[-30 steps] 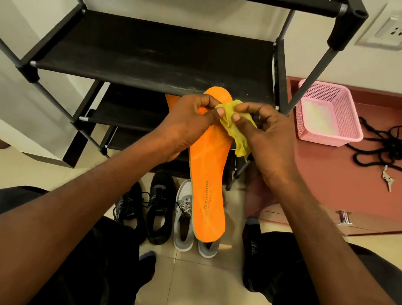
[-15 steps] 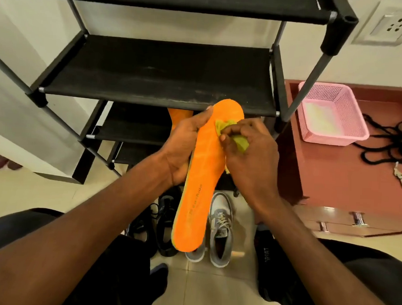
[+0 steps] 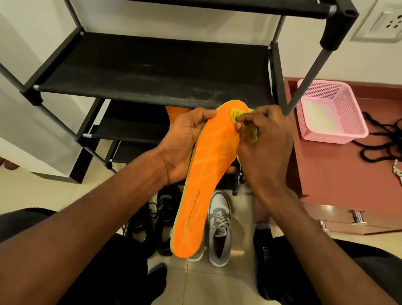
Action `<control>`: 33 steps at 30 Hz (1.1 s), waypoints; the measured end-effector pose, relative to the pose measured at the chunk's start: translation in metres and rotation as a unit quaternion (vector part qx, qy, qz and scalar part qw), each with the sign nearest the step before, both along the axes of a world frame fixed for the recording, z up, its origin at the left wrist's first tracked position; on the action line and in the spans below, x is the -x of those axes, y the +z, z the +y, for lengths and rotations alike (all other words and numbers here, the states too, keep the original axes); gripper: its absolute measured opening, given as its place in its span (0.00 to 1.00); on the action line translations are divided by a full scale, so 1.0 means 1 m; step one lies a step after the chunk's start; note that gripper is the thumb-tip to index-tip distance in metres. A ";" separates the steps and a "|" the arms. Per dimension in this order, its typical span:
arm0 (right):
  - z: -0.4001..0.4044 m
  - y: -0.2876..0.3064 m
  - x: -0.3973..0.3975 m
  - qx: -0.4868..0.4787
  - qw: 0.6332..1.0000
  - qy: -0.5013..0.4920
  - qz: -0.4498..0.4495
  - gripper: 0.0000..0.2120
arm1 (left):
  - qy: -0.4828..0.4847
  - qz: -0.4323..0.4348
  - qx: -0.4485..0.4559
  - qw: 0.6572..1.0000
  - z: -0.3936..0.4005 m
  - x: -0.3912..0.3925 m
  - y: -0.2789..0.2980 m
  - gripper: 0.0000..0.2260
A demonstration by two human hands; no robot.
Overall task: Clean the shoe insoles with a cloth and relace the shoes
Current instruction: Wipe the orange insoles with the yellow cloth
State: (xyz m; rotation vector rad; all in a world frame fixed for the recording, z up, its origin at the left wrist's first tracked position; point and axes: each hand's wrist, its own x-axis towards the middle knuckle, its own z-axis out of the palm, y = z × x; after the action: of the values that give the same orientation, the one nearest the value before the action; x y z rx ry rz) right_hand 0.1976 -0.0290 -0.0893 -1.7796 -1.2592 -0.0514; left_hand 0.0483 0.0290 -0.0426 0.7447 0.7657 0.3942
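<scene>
The orange insole (image 3: 208, 176) is gripped along its left edge by the left hand (image 3: 184, 142), above the shoes on the floor, while the yellow cloth (image 3: 254, 132) is pinched against its toe by the right hand (image 3: 263, 141); insole wiping is judged in hand, strokes toward the heel being required next.

Both forearms bare, no sleeves, watch or rings visible on left hand (image 3: 184, 144) or right hand (image 3: 264, 146). Dark trousers (image 3: 100, 275) over both legs. Black sock (image 3: 265, 253) on one foot, printed "SPORT" in pale lettering.
</scene>
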 end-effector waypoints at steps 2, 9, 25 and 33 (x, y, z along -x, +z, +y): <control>-0.004 0.000 0.013 -0.011 0.998 0.058 0.003 0.05 | -0.012 -0.003 -0.009 1.000 -0.003 0.000 0.000 0.18; -0.001 -0.002 0.000 -0.040 0.998 0.050 -0.022 0.06 | -0.013 0.016 -0.016 1.000 -0.002 0.004 -0.003 0.20; -0.007 0.005 0.007 -0.064 0.991 0.113 -0.031 0.08 | -0.007 0.012 0.014 1.000 -0.004 -0.001 -0.004 0.18; -0.007 0.009 0.007 -0.027 0.991 0.127 0.035 0.09 | -0.008 0.032 -0.005 0.999 -0.001 -0.005 0.001 0.20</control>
State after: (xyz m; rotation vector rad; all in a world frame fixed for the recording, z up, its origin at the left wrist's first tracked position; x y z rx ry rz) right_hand 0.1908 -0.0360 -0.0799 -1.5488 -1.4104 0.1199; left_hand 0.0538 0.0280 -0.0418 0.7749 0.8175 0.3619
